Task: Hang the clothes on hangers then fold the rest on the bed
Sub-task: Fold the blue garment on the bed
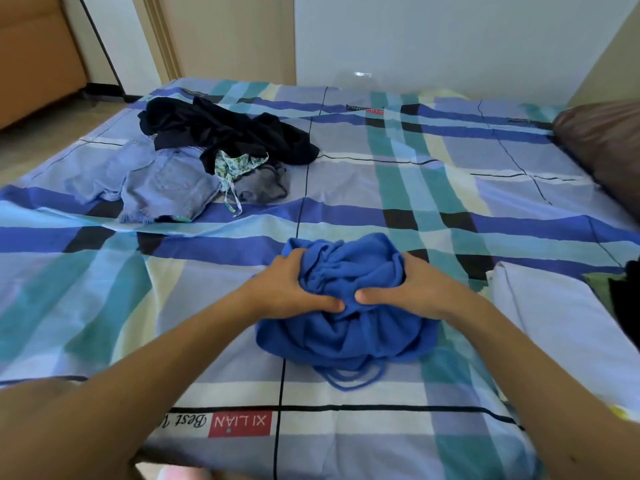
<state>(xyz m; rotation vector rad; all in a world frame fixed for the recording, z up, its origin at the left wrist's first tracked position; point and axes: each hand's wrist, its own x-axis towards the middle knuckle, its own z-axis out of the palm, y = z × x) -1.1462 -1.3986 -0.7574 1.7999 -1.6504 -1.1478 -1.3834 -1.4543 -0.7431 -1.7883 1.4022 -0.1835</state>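
A bunched royal-blue garment (346, 337) with thin straps lies on the plaid bed sheet (346, 202) right in front of me. My left hand (291, 289) grips its left side and my right hand (398, 289) grips its right side, thumbs nearly meeting on top of the fabric. Further back on the left lies a heap of clothes: a black garment (228, 133), pale denim shorts (166, 188), a floral piece (232, 168) and a grey piece (263, 185).
A brown pillow (602, 143) lies at the bed's right edge. A folded pale cloth (554, 323) and a dark item (627, 303) sit at the near right. An orange cabinet (34, 57) and a black stand pole (104, 50) are beyond the bed on the left.
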